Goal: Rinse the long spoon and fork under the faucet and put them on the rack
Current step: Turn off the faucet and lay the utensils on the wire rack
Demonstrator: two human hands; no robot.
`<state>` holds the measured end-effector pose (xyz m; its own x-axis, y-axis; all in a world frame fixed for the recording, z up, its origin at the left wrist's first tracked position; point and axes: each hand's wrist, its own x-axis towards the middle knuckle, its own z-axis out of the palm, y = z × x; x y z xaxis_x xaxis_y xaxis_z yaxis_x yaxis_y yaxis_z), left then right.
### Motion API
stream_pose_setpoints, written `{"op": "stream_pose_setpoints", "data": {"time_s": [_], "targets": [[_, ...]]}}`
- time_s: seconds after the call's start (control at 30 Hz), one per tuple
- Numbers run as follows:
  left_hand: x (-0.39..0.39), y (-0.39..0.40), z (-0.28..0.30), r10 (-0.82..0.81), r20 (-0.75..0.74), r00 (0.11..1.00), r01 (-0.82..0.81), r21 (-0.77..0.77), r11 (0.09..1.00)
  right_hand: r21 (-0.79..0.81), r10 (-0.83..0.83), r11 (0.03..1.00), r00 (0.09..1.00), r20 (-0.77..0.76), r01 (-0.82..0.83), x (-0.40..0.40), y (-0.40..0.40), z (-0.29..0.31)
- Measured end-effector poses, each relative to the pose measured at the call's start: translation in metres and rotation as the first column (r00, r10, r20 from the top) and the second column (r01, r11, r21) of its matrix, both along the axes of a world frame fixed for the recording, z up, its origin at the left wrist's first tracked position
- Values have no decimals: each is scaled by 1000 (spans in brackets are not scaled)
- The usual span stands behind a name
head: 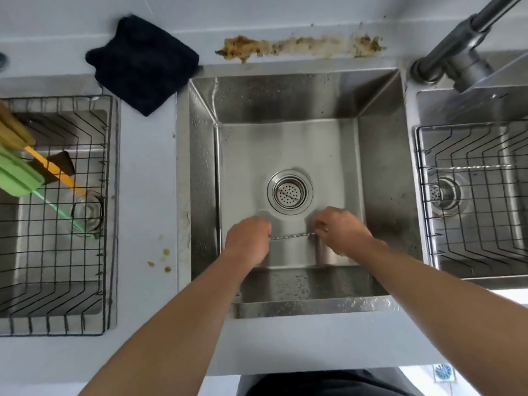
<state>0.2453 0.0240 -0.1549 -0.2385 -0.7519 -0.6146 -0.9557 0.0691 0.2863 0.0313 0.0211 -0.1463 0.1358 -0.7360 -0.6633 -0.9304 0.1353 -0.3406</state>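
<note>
Over the sink [380,115], my left hand [248,240] and right hand [340,230] each grip an end of what seems one twisted-handled utensil [291,236].

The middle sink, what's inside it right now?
In the middle sink sit a round drain strainer and both hands, the left hand and right hand, holding a thin twisted metal utensil handle between them. Its ends are covered by the hands.

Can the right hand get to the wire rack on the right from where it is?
Probably yes. The right hand is pinching a twisted metal utensil handle low in the middle sink, and nothing stands between it and the right wire rack.
</note>
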Motion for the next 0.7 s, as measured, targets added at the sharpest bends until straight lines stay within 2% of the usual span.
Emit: {"op": "stream_pose_setpoints", "data": {"time_s": [0.13,0.3,0.7], "targets": [[-7,3,-17,-61,15,998,62,-15,998,39,172,985,982,-78,-170,3,-2,-11],[-1,3,-29,-137,47,990,136,7,991,51,296,955,947,-123,-291,2,-3,-21],[3,6,-40,-202,46,978,204,-63,977,-53,462,874,860,-219,-483,-4,0,-32]]}}
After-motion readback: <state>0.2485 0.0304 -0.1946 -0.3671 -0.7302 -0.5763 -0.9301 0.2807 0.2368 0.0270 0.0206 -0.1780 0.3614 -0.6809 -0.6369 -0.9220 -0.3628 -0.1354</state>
